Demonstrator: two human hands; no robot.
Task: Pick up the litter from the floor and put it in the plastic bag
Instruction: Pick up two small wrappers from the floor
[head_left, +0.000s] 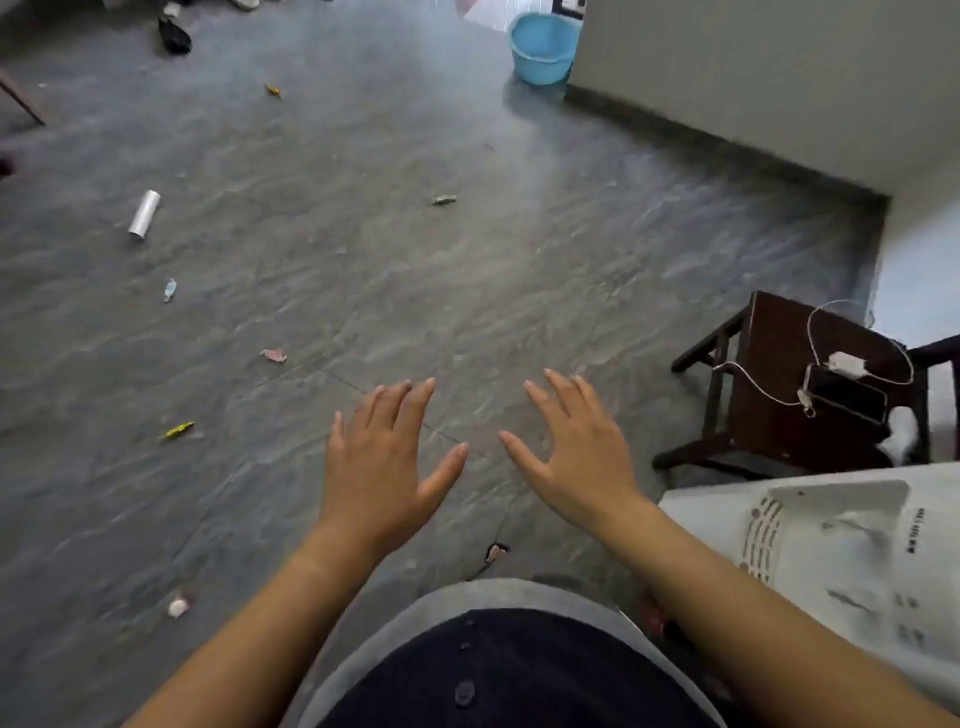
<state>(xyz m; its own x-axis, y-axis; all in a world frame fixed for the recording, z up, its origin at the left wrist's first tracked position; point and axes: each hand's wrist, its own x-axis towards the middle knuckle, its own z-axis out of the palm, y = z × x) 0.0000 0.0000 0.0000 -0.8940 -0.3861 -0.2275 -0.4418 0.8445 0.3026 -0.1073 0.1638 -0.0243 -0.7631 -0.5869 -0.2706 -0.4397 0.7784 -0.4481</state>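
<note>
My left hand and my right hand hover side by side over the grey floor, palms down, fingers spread, holding nothing. Litter lies scattered to the left: a white tube, a pale blue scrap, a pink wrapper, a yellow wrapper and a pinkish-white scrap. A greenish scrap and an orange wrapper lie farther off. A dark wrapper rests near my feet. A black plastic bag sits at the far left.
A blue plastic basin stands at the wall's corner at the back. A dark wooden stool holding a phone and charger cable is on the right. A white appliance stands close at the lower right.
</note>
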